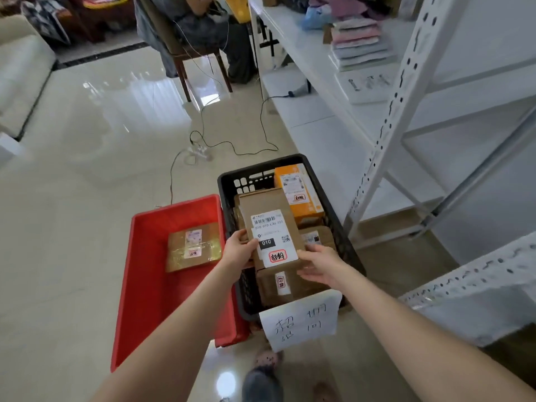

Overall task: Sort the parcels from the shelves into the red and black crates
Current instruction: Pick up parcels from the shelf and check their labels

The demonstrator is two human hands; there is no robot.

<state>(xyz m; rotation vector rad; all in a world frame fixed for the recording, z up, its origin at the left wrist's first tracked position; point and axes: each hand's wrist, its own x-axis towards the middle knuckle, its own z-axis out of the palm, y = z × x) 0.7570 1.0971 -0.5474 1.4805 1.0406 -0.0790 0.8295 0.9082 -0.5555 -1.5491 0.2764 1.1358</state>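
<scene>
From the head camera, the brown parcel [269, 224] sits between my hands, above the black crate [226, 181], its long axis running away from me. My left hand [237, 250] grips its left edge, thumb on top. My right hand [319, 266] pinches the near right corner with loosely spread fingers. The black crate under both hands holds an orange parcel [298, 192] and several brown ones. The red crate [139, 285], left of my left hand, holds one gold-wrapped parcel [193, 248].
</scene>
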